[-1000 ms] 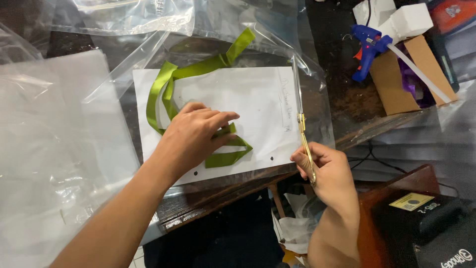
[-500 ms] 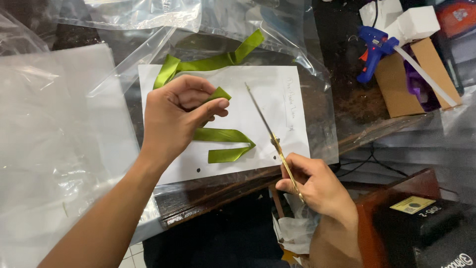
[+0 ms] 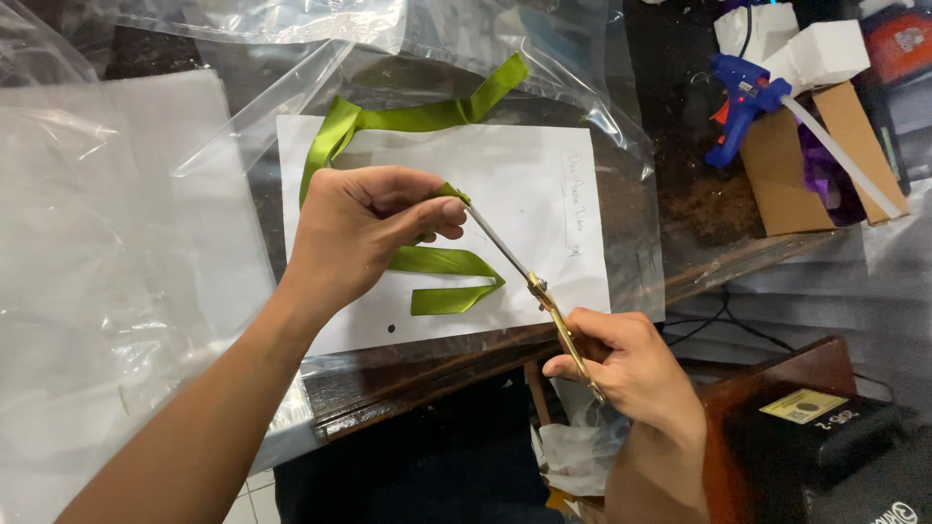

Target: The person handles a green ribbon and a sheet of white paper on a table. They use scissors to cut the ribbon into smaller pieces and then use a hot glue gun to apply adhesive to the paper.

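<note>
- Ribbon (image 3: 442,264), olive green, lies in loops over a white sheet of paper (image 3: 529,175) near the middle of the surface (image 3: 408,374), one long strand running up toward the far edge and the folded end lying close to the near edge of the paper.
- Left hand (image 3: 364,228) is curled over the ribbon, thumb and forefinger pressed together on a short raised fold of it, lifted just above the paper.
- Right hand (image 3: 621,364) sits off the near edge of the surface, fingers wrapped tight around the gold handles of a pair of scissors (image 3: 529,281).
- Scissors point up and to the left, the silver blades reaching the pinched fold right at the left thumb; whether the blades are parted or together there cannot be told.
- Clear plastic sheets (image 3: 126,252) cover the left side of the surface and bunch along the far edge.
- Blue glue gun (image 3: 740,102) rests at the far right corner, touching a brown cardboard box (image 3: 791,165) with a white foam block (image 3: 820,53) just beside it.
- Dark box with a yellow label (image 3: 806,408) stands below the right edge of the surface, near the right hand.
</note>
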